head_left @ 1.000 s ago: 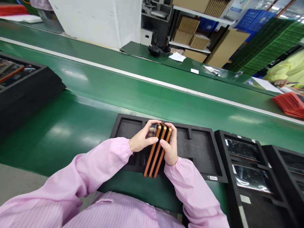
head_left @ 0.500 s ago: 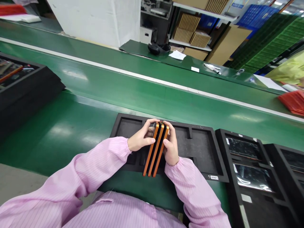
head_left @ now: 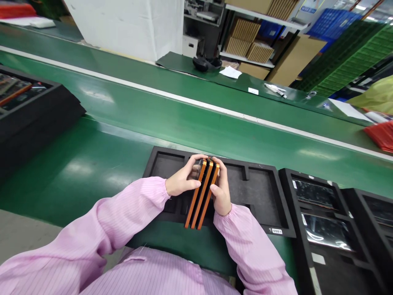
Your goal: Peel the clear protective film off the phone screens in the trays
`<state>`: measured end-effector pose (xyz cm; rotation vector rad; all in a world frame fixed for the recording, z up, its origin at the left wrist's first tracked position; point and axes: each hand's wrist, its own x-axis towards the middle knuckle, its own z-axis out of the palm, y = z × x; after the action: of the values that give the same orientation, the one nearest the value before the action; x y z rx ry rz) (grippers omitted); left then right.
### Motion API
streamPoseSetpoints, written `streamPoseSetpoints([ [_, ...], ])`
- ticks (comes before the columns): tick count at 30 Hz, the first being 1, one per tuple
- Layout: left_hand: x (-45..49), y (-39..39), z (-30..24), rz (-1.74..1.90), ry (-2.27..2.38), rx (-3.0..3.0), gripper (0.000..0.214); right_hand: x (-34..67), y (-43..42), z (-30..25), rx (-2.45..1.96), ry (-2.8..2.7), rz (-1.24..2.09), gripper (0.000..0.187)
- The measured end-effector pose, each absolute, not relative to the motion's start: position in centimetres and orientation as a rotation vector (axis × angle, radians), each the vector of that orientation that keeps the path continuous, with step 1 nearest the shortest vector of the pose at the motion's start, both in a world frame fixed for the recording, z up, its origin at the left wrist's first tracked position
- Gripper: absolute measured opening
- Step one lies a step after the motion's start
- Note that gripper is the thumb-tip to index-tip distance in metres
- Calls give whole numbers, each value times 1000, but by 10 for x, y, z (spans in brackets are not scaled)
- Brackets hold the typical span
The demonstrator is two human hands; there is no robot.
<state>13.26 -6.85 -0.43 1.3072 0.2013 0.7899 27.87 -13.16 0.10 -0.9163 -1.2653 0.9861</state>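
Three flat devices with orange edges stand on edge, pressed together as one stack, over a black foam tray with empty pockets. My left hand grips the stack from the left, fingers curled over its far end. My right hand clasps it from the right, thumb on the near side. Both arms wear pink striped sleeves.
Black trays holding bagged glossy parts lie to the right. A stack of black trays sits at the left. A green conveyor belt runs behind. A person's yellow sleeve and red sheets show far right. Shelves with cartons stand beyond.
The stack and both hands stay in place; my right fingers shifted slightly on the stack. The person in yellow at the far right drew back.
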Motion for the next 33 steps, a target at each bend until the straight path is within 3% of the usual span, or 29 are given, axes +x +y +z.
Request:
streamPoseSetpoints([
  [11, 130, -71, -2, 746, 306, 1359, 81, 274, -133, 12, -969, -1304, 822, 61],
  [17, 133, -82, 8, 741, 252, 1606, 121, 272, -139, 8, -906, -1303, 709, 63],
  [20, 136, -86, 7, 929, 106, 1823, 123, 271, -144, 10, -860, -1386, 555, 75],
  [23, 139, -84, 4, 1141, -63, 1951, 123, 275, -147, 12, -797, -1560, 464, 101],
  [27, 141, -78, 2, 1158, -131, 2069, 120, 283, -146, 8, -825, -1761, 426, 129],
  [30, 140, -79, -1, 1189, -118, 2025, 121, 283, -146, 7, -852, -1805, 410, 128],
  [33, 138, -83, -2, 1230, -89, 1981, 113, 280, -149, 9, -860, -1775, 366, 114],
])
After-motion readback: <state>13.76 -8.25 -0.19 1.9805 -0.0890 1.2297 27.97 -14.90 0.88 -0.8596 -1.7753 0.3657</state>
